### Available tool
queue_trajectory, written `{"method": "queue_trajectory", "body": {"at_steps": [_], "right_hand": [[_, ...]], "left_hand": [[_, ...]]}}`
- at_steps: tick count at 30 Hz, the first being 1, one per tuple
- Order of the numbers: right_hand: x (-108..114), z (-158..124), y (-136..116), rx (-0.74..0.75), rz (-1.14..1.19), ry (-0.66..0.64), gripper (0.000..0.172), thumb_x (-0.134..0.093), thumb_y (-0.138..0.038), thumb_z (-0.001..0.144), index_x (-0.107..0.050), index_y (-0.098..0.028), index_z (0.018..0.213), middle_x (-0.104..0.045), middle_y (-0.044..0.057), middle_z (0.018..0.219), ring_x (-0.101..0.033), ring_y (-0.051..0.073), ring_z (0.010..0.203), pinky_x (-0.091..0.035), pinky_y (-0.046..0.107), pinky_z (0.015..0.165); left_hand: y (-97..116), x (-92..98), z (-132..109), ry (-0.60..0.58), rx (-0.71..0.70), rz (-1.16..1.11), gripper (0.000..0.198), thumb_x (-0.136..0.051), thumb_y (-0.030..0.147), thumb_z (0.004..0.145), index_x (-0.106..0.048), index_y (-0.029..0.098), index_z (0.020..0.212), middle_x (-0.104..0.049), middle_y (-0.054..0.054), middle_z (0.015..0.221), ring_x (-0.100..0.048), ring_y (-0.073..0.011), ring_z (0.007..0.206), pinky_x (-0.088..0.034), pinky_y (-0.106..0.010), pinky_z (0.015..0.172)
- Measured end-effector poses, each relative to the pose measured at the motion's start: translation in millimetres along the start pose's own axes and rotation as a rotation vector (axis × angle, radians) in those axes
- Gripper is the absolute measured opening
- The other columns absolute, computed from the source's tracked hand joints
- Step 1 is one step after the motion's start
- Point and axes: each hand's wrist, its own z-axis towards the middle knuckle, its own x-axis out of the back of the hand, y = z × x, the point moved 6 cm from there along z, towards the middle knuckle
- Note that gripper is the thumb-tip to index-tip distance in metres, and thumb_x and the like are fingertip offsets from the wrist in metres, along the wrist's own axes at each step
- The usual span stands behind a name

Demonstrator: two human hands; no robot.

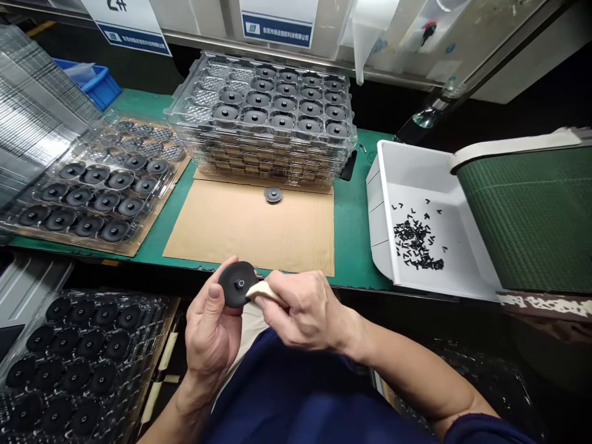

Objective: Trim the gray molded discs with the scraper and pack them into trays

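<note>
Left hand (210, 336) cradling black round disc (234, 285), thumb and fingers gripping rim, centre hub facing up, face left open. Right hand (308, 308) closing narrowly on folded cream cloth (262, 291), pressing it against disc's edge. Both working just off edge of green worktop (356, 185). Lone matching disc (273, 194) lying on corrugated cardboard sheet (250, 231). Clear moulded trays (261, 117) piling high, pockets seating discs separately, keeping them apart. White plastic bin (416, 185) catching small black clips (414, 237) below green woven conveyor belt (522, 222).
</note>
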Motion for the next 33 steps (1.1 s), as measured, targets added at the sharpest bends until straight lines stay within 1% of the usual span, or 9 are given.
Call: {"method": "queue_trajectory", "body": {"at_steps": [3,9,15,17,22,24,28,30,33], "right_hand": [[4,3,2,0.014,0.021,0.008,0.025,-0.052,-0.029,0.099,-0.043,-0.021,0.077,-0.054,-0.004,0.066,-0.04,0.009,0.053,-0.024,0.026,0.054],[17,11,5,0.13,-0.054,0.074,0.022,-0.051,-0.026,0.102,-0.045,-0.021,0.081,-0.056,-0.002,0.069,-0.045,0.011,0.058,-0.028,0.027,0.059],[5,0,1,0.055,-0.055,0.019,0.024,-0.052,-0.026,0.099,-0.042,-0.021,0.077,-0.053,-0.004,0.066,-0.04,0.01,0.054,-0.025,0.027,0.055],[5,0,3,0.053,-0.053,0.02,0.023,-0.052,-0.026,0.099,-0.043,-0.021,0.078,-0.054,-0.004,0.066,-0.041,0.009,0.054,-0.026,0.027,0.055],[14,8,7,0.105,-0.099,0.039,0.022,-0.046,-0.028,0.104,-0.049,-0.021,0.083,-0.06,0.0,0.072,-0.05,0.011,0.06,-0.029,0.027,0.059],[13,8,7,0.112,-0.106,0.027,0.024,-0.046,-0.029,0.104,-0.047,-0.021,0.082,-0.059,0.0,0.07,-0.049,0.012,0.06,-0.029,0.028,0.059],[5,2,4,0.079,-0.096,0.01,0.025,-0.048,-0.029,0.103,-0.044,-0.021,0.08,-0.057,-0.002,0.068,-0.045,0.011,0.057,-0.027,0.027,0.058],[4,3,4,0.082,-0.091,0.007,0.025,-0.048,-0.029,0.103,-0.045,-0.021,0.08,-0.056,-0.002,0.068,-0.044,0.011,0.057,-0.027,0.027,0.058],[9,10,5,0.126,-0.094,0.0,0.024,-0.047,-0.029,0.105,-0.047,-0.021,0.082,-0.058,-0.002,0.072,-0.047,0.011,0.061,-0.029,0.027,0.06]], "left_hand": [[3,-1.5,-3,-0.009,-0.032,0.004,0.046,-0.084,0.049,0.08,-0.081,0.018,0.115,-0.08,-0.012,0.108,-0.075,-0.0282,0.1,-0.062,-0.033,0.09],[-13,-4.8,-5,-0.192,0.268,0.014,0.044,-0.082,0.05,0.082,-0.082,0.013,0.107,-0.079,-0.016,0.105,-0.074,-0.0337,0.101,-0.064,-0.042,0.088],[-7,6.0,3,-0.051,0.173,-0.056,0.043,-0.081,0.049,0.083,-0.081,0.016,0.112,-0.08,-0.011,0.107,-0.074,-0.0238,0.098,-0.063,-0.029,0.087],[-8,5.3,3,-0.078,0.198,-0.053,0.042,-0.081,0.049,0.083,-0.082,0.016,0.109,-0.08,-0.012,0.106,-0.074,-0.0246,0.097,-0.064,-0.031,0.086],[-16,-6.3,-2,-0.28,0.343,0.008,0.04,-0.08,0.051,0.084,-0.083,0.012,0.094,-0.078,-0.014,0.091,-0.074,-0.0306,0.091,-0.065,-0.04,0.079],[-15,-5.9,-1,-0.264,0.331,-0.007,0.041,-0.081,0.051,0.083,-0.083,0.013,0.097,-0.078,-0.013,0.091,-0.074,-0.0289,0.089,-0.065,-0.038,0.076],[-11,3.8,6,-0.125,0.275,-0.054,0.044,-0.084,0.048,0.081,-0.082,0.014,0.11,-0.079,-0.01,0.097,-0.073,-0.0211,0.085,-0.064,-0.026,0.072],[-12,3.4,7,-0.154,0.305,-0.056,0.043,-0.084,0.048,0.081,-0.082,0.013,0.106,-0.079,-0.01,0.094,-0.072,-0.0192,0.08,-0.063,-0.025,0.068],[-15,-3.2,3,-0.286,0.378,-0.031,0.037,-0.085,0.048,0.08,-0.083,0.012,0.089,-0.076,-0.008,0.082,-0.069,-0.0183,0.068,-0.062,-0.027,0.059]]}}
